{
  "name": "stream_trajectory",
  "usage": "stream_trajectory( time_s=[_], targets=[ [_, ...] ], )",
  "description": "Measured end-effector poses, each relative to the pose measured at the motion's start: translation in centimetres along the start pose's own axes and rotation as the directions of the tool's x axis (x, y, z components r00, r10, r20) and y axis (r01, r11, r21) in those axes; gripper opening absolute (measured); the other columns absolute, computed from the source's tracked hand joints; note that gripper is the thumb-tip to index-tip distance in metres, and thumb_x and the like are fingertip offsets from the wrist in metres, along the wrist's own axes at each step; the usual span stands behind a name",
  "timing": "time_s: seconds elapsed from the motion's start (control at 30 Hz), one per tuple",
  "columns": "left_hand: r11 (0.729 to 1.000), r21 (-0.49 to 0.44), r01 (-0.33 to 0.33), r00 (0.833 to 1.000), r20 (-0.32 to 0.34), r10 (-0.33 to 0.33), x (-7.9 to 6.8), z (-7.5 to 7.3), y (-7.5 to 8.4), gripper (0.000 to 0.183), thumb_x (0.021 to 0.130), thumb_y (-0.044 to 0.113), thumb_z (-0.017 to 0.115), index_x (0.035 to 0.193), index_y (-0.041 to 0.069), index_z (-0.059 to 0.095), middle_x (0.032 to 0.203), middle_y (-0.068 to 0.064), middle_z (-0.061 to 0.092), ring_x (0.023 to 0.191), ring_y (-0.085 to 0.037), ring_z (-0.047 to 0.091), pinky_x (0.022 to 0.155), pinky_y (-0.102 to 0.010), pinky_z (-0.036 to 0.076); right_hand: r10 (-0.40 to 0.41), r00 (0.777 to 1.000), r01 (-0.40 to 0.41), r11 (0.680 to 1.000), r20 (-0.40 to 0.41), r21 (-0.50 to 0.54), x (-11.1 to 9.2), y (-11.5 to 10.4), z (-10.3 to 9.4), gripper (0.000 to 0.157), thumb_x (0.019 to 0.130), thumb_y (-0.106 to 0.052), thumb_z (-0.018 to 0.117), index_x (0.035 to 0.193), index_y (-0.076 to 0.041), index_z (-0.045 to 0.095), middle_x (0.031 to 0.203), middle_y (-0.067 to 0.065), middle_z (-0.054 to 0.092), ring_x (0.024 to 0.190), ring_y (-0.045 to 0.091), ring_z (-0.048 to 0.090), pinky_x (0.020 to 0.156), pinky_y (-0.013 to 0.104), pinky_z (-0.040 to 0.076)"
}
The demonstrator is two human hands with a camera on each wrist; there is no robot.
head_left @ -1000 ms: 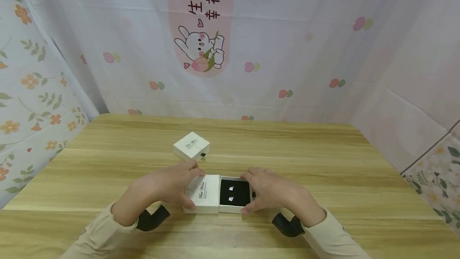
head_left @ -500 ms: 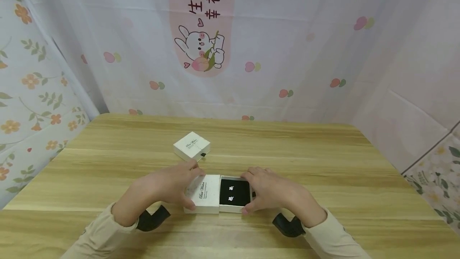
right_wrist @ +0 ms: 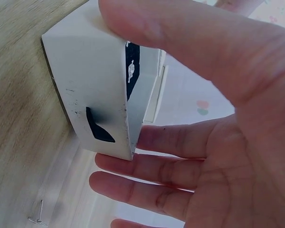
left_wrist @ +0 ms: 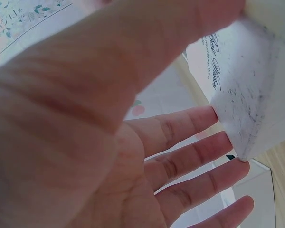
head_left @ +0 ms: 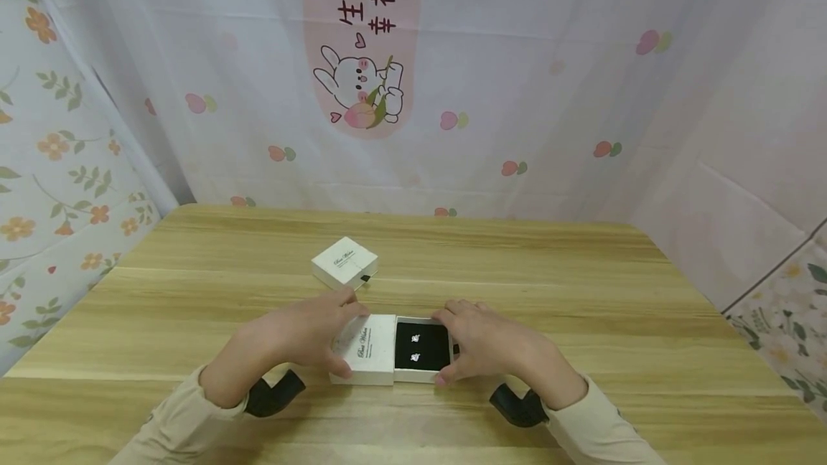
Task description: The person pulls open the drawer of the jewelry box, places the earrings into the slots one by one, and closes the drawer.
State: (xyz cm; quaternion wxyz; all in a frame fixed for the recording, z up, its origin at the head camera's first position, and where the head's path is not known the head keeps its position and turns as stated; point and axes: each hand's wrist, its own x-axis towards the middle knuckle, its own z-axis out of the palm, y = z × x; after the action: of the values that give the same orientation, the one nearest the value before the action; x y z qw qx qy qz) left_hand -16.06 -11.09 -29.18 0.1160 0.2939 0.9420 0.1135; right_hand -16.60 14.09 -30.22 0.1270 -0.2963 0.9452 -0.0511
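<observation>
A white jewelry box lies on the table, its drawer (head_left: 416, 377) slid out to the right of the printed sleeve (head_left: 377, 357). Two small silvery earrings (head_left: 416, 339) sit on the black pad (head_left: 431, 350) in the drawer. My left hand (head_left: 300, 332) grips the sleeve's left part, thumb on the near side and fingertips on the far side. With thumb and fingers, my right hand (head_left: 491, 343) holds the drawer's outer end. The black pull tab (right_wrist: 99, 128) shows there in the right wrist view.
A second white box (head_left: 344, 262), closed, lies behind my left hand on the wooden table (head_left: 549, 264). The right wrist view shows a small metal pin-like piece (right_wrist: 38, 219) on the tabletop. Patterned curtains (head_left: 517, 92) hang behind and at both sides.
</observation>
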Motion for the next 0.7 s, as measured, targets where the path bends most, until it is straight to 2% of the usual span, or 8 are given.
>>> stream_trajectory(
  time_s=[0.33,0.7],
  targets=[
    [1.000,-0.003,0.016,1.000,0.006,-0.016,0.07,-0.07,0.13,0.073,0.061,0.034,0.082,0.123,0.008,0.052,0.106,0.000,0.046,0.085,-0.012,0.045,0.073,-0.029,0.043,-0.023,1.000,0.022,1.000,-0.017,-0.020,-0.04,0.06,0.10,0.082,0.064,-0.051,0.074,0.127,-0.005,0.048,0.120,0.007,0.052,0.113,0.024,0.048,0.100,0.045,0.035],
    [1.000,0.006,0.009,1.000,0.006,-0.009,0.12,0.02,-0.02,0.073,0.062,0.034,0.082,0.123,0.008,0.052,0.107,0.000,0.046,0.086,-0.011,0.045,0.076,-0.030,0.044,-0.041,0.999,0.041,0.998,-0.009,-0.038,0.20,0.07,0.39,0.082,0.068,-0.055,0.069,0.130,-0.007,0.046,0.124,0.006,0.051,0.116,0.024,0.047,0.101,0.043,0.035]
  ],
)
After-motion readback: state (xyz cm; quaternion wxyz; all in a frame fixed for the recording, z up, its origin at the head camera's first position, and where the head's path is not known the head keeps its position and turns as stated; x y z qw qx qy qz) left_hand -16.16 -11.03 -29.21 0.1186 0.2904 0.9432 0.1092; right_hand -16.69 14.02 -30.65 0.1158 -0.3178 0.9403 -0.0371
